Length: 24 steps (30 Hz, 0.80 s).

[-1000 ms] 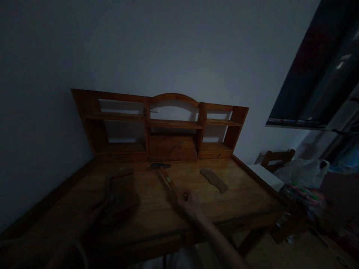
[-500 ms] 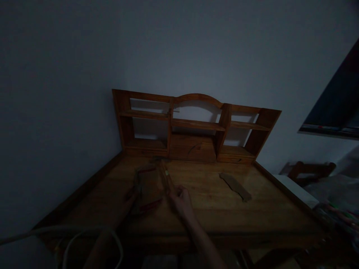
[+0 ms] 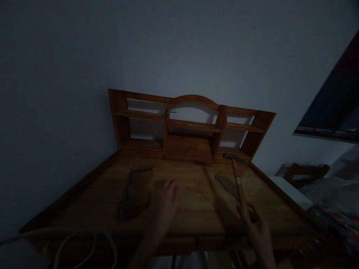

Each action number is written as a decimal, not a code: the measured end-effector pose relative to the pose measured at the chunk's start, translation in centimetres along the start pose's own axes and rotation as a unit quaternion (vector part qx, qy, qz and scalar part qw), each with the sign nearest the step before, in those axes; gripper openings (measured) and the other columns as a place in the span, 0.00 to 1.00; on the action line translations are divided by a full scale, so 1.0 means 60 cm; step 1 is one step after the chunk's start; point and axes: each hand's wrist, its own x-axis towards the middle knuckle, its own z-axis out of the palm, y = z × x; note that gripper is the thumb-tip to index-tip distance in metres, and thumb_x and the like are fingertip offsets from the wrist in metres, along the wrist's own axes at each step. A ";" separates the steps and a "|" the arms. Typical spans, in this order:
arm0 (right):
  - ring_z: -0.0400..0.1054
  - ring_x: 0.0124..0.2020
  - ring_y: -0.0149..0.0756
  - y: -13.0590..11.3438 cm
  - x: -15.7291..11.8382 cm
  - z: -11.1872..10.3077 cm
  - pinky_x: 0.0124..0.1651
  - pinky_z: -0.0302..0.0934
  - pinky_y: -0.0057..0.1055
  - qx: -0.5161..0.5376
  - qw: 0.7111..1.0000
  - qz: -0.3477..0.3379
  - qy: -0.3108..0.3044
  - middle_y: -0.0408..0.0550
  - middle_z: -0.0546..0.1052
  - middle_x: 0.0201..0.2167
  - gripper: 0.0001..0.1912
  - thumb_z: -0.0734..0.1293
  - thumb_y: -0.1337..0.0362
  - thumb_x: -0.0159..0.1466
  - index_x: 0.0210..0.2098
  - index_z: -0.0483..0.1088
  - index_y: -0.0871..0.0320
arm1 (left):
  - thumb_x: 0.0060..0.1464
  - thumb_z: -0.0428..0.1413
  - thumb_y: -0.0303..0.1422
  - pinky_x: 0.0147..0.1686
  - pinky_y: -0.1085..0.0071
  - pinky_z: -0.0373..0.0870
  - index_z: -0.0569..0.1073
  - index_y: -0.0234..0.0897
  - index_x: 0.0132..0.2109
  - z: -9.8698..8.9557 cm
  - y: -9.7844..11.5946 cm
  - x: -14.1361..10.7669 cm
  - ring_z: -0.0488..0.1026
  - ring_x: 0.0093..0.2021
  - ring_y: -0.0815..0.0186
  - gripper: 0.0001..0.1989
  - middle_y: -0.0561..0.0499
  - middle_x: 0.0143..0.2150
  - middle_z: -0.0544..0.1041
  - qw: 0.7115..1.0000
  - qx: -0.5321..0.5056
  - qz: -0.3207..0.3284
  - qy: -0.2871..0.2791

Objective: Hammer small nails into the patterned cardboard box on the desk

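A hammer (image 3: 237, 175) with a dark head and a wooden handle is raised at the right, and my right hand (image 3: 254, 224) is closed round the lower handle. Behind the handle a torn brown piece of cardboard (image 3: 226, 184) lies on the wooden desk (image 3: 190, 186). My left hand (image 3: 166, 196), blurred, hovers over the middle of the desk; what its fingers hold, if anything, is too dark to make out. Left of it lies a flat brown package (image 3: 137, 190) with red edges, apart from the hand.
A wooden shelf unit (image 3: 193, 127) stands along the back of the desk against the wall. A pale cable (image 3: 109, 239) loops at the front left. Beyond the right edge are a white surface (image 3: 288, 190) and a wooden chair back (image 3: 305, 172).
My right hand has carried the hammer from beside the package to the right. My left hand has left the package and moved right. The package now lies slightly further left.
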 end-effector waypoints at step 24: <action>0.73 0.42 0.47 0.070 -0.014 -0.129 0.37 0.67 0.29 -0.006 0.999 0.029 0.037 0.53 0.79 0.37 0.29 0.71 0.45 0.50 0.44 0.71 0.60 | 0.63 0.41 0.29 0.57 0.68 0.67 0.65 0.39 0.60 0.044 0.068 0.044 0.68 0.58 0.66 0.21 0.47 0.61 0.69 0.961 -0.077 0.225 -0.144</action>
